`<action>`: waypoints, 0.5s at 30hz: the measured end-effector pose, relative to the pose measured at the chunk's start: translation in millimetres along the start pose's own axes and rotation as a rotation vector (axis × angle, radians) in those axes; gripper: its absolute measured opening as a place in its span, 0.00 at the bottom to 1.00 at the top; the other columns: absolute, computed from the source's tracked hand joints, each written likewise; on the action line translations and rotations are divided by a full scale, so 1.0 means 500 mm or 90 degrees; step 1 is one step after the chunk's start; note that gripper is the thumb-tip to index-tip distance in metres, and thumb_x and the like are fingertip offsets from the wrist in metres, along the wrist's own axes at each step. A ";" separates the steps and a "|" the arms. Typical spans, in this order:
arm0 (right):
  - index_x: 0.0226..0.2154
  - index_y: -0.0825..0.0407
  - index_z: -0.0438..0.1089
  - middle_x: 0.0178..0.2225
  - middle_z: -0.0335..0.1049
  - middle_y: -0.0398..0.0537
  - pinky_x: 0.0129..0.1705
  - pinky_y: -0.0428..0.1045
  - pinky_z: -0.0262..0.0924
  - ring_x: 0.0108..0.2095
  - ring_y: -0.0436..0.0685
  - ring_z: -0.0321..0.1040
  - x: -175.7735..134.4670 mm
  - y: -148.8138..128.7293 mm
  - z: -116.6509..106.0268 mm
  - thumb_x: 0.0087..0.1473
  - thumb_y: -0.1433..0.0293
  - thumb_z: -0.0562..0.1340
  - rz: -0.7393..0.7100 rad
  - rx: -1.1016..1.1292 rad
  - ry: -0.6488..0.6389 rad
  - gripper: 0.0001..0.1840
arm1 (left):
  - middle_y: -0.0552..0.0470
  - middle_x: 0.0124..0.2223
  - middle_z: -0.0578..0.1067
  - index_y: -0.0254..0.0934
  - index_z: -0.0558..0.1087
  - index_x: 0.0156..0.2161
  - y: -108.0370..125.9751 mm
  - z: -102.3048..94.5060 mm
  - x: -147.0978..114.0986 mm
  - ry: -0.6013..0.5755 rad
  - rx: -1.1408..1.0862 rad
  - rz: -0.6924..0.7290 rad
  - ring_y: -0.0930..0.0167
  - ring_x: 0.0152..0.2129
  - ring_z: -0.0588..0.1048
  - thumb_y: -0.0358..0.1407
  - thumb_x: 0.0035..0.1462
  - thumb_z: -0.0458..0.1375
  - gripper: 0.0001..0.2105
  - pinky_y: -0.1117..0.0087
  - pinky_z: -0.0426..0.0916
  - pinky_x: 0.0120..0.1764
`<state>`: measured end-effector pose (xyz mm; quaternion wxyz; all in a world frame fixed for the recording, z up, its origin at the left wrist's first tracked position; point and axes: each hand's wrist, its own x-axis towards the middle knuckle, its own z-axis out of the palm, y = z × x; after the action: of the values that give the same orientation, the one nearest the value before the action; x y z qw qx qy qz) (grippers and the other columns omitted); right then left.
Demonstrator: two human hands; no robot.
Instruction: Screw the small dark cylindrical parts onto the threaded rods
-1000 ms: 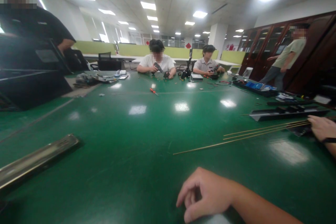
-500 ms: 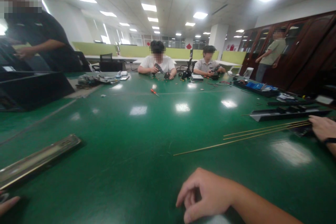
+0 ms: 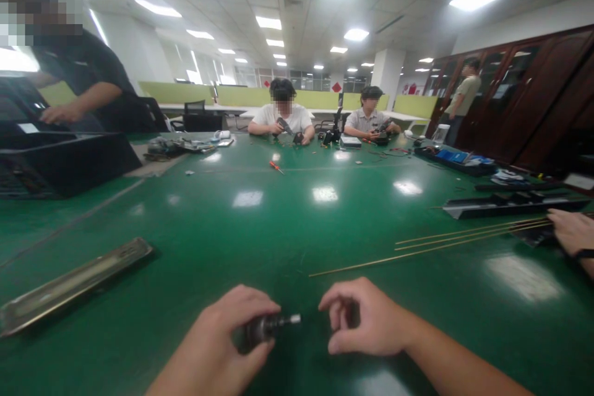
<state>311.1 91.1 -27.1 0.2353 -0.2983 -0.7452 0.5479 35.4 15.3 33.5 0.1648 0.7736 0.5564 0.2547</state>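
Note:
My left hand (image 3: 227,334) is wrapped round a dark, round tool (image 3: 260,329) with a thin shaft that ends in a bright metal tip. The tip points right, toward my other hand. Most of the tool's body is hidden by my fingers, so its exact kind is unclear. My right hand (image 3: 357,318) hovers just right of the tip, fingers curled and thumb apart, holding nothing. Beyond it, three thin brass-coloured rods (image 3: 366,266) reach across the green table (image 3: 223,229) toward another person's hand (image 3: 573,229) at the right edge.
A long metal-edged strip (image 3: 78,281) lies on the left. A red screwdriver (image 3: 275,166) lies farther back. Black channel pieces (image 3: 505,203) and a parts tray (image 3: 455,159) are on the right. A black box (image 3: 69,164) stands at left; several people are around the table.
My left hand has come in from the lower left edge to the front middle, bringing the dark tool. My right hand has risen slightly. The rods have barely shifted.

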 end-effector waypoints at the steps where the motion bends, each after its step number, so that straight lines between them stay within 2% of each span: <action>1: 0.46 0.55 0.76 0.30 0.75 0.45 0.30 0.44 0.62 0.26 0.48 0.67 -0.001 0.003 0.000 0.36 0.58 0.79 -0.009 -0.017 -0.007 0.35 | 0.56 0.40 0.79 0.46 0.79 0.41 0.021 0.021 0.004 -0.030 -0.005 0.022 0.71 0.38 0.77 0.31 0.54 0.60 0.11 0.74 0.72 0.42; 4: 0.45 0.53 0.77 0.30 0.75 0.42 0.29 0.43 0.62 0.26 0.49 0.68 -0.004 0.014 0.005 0.27 0.55 0.81 -0.046 -0.075 -0.051 0.40 | 0.55 0.36 0.79 0.44 0.79 0.39 0.053 0.070 0.002 -0.079 -0.014 0.057 0.70 0.35 0.76 0.27 0.51 0.59 0.12 0.73 0.70 0.37; 7: 0.41 0.52 0.78 0.28 0.73 0.41 0.29 0.43 0.62 0.25 0.49 0.67 -0.006 0.019 0.013 0.26 0.52 0.80 -0.076 -0.117 -0.067 0.38 | 0.55 0.35 0.79 0.44 0.79 0.38 0.040 0.095 -0.008 -0.124 -0.015 0.054 0.70 0.36 0.75 0.28 0.51 0.59 0.11 0.73 0.67 0.37; 11: 0.41 0.52 0.78 0.28 0.73 0.41 0.28 0.43 0.60 0.24 0.49 0.66 -0.008 0.014 0.019 0.30 0.49 0.79 -0.075 -0.148 -0.054 0.36 | 0.55 0.36 0.78 0.45 0.78 0.42 0.015 0.108 -0.017 -0.150 -0.021 0.023 0.69 0.37 0.75 0.28 0.50 0.59 0.14 0.73 0.66 0.38; 13: 0.41 0.50 0.78 0.27 0.73 0.40 0.28 0.43 0.59 0.24 0.49 0.66 -0.009 0.011 0.020 0.32 0.49 0.78 -0.083 -0.174 -0.060 0.35 | 0.54 0.38 0.78 0.45 0.77 0.47 0.016 0.109 -0.019 -0.150 -0.026 -0.026 0.69 0.38 0.75 0.28 0.48 0.61 0.19 0.72 0.67 0.39; 15: 0.42 0.48 0.78 0.27 0.72 0.39 0.29 0.43 0.58 0.24 0.49 0.66 -0.011 0.010 0.020 0.33 0.49 0.78 -0.093 -0.205 -0.069 0.34 | 0.55 0.40 0.78 0.45 0.76 0.47 0.026 0.108 -0.020 -0.161 -0.028 -0.084 0.69 0.38 0.76 0.29 0.45 0.62 0.21 0.72 0.67 0.40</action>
<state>309.4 81.5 -35.1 0.1832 -0.2470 -0.8547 0.4182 74.2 3.2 -5.5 0.2668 0.7574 0.5751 0.1562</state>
